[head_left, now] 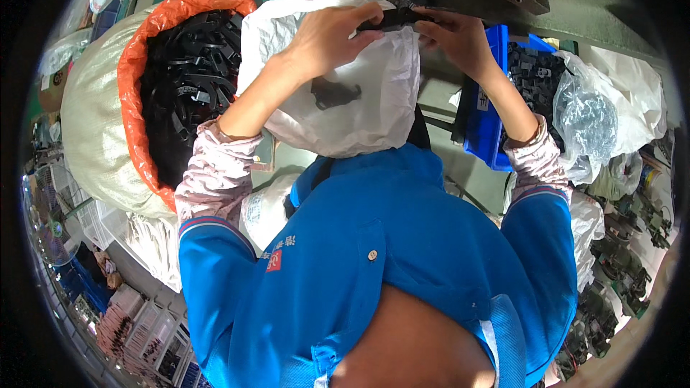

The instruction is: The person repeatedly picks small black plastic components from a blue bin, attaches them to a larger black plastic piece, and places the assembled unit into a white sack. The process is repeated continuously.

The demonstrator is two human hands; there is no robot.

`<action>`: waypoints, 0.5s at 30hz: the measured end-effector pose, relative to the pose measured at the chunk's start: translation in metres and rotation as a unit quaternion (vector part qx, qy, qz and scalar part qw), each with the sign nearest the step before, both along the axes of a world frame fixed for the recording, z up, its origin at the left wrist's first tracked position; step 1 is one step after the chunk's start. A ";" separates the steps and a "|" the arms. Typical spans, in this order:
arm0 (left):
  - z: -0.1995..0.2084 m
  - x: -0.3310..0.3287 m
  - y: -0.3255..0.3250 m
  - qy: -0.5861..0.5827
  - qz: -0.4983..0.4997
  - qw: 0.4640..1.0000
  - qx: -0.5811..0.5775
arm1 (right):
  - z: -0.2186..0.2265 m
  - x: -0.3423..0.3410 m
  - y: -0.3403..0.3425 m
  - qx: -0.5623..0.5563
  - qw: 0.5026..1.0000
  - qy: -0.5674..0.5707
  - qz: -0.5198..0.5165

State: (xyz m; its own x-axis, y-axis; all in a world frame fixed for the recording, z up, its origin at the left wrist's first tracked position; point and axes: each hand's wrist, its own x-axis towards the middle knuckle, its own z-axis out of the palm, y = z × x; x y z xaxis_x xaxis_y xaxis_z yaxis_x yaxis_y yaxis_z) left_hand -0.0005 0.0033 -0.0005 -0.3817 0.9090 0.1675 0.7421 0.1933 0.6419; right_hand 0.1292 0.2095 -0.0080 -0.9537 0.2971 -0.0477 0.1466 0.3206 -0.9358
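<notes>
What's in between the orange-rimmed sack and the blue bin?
Mostly a white bag, with the left hand over part of it; the head view shows this.

From here I see a black part [394, 19], white bag [388, 104], blue bin [481, 133] and blue sleeves [539, 244] with striped edges.

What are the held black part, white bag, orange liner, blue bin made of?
Black part: perhaps plastic; dark, finish too small to judge.
White bag: probably soft plastic, film or woven; limp, creased.
Orange liner: likely glossy plastic film; crinkled, with glints.
Blue bin: probably hard, smooth plastic; stiff walls.
</notes>
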 end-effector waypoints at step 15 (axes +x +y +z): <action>0.012 0.012 0.009 0.069 -0.014 0.995 -0.071 | 0.000 -0.005 -0.002 -0.030 0.999 0.030 -0.001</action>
